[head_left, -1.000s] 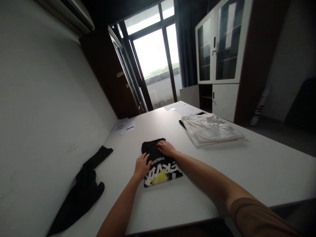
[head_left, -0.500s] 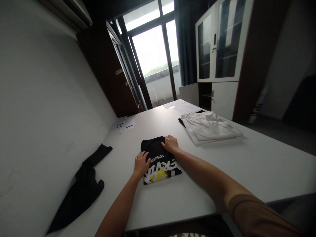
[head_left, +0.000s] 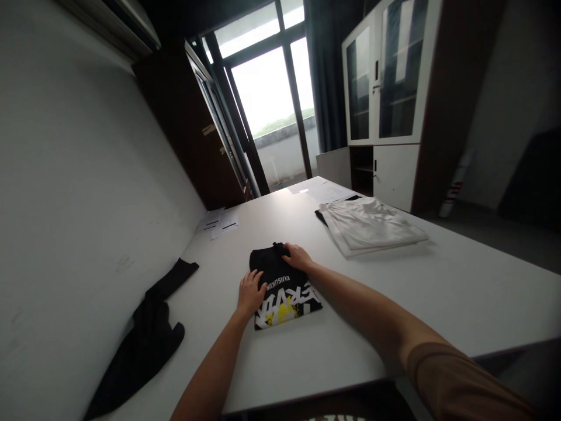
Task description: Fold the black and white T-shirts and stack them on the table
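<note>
A folded black T-shirt (head_left: 277, 270) with white lettering and a yellow print lies on the white table in front of me. My left hand (head_left: 251, 290) rests flat on its left side, fingers stretched out over the cloth. At the far right corner, my right hand (head_left: 298, 257) has its fingers curled onto the shirt's far edge. A small bunch of black cloth sticks up beside those fingertips, and the fingers' undersides are hidden.
Black clothing (head_left: 146, 333) lies crumpled at the left by the wall. A stack of white folded garments (head_left: 372, 225) sits to the right, over something black. Papers (head_left: 223, 222) lie at the far left and at the table's far end. A cabinet (head_left: 394, 117) stands beyond.
My right hand has shifted slightly left along the shirt's far edge, its fingers more curled, and the cloth there has bunched up. My left hand has stayed in place.
</note>
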Tool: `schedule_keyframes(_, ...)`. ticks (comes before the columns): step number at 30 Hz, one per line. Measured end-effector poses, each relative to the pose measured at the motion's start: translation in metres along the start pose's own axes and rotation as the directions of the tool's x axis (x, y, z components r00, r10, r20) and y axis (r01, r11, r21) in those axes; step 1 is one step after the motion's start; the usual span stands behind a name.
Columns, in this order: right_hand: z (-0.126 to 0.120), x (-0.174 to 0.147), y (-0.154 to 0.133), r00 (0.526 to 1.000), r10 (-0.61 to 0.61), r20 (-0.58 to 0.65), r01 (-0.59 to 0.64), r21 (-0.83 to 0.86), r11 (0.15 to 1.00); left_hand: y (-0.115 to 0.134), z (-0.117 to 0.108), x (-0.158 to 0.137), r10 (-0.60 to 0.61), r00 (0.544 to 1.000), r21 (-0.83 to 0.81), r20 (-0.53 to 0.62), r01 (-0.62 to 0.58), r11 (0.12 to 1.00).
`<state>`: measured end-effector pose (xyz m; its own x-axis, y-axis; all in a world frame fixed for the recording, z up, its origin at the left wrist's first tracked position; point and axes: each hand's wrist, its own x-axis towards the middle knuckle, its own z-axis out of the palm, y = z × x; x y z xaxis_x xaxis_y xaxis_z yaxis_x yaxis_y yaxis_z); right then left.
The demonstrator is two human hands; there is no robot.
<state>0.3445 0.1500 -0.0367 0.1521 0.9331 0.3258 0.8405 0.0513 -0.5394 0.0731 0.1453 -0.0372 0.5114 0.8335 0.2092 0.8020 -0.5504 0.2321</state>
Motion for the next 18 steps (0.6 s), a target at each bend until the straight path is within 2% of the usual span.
schedule_keyframes(6, 0.004, 0.005, 0.000, 0.998, 0.019, -0.061, -0.011, 0.137, 0.991, -0.001, 0.000, 0.001, 0.004, 1.000, -0.006, 0.000, -0.004, 1.000)
schedule_keyframes(12, 0.009, 0.017, 0.005, 0.988, 0.148, 0.034, -0.151, 0.206, 0.967, -0.002, 0.002, 0.002, 0.015, 1.000, -0.006, -0.006, -0.015, 1.000)
schedule_keyframes(18, 0.003, 0.014, 0.007, 0.993, 0.027, 0.111, -0.056, 0.267, 0.962, -0.002, 0.001, 0.001, 0.024, 1.000, -0.026, -0.006, -0.024, 0.999)
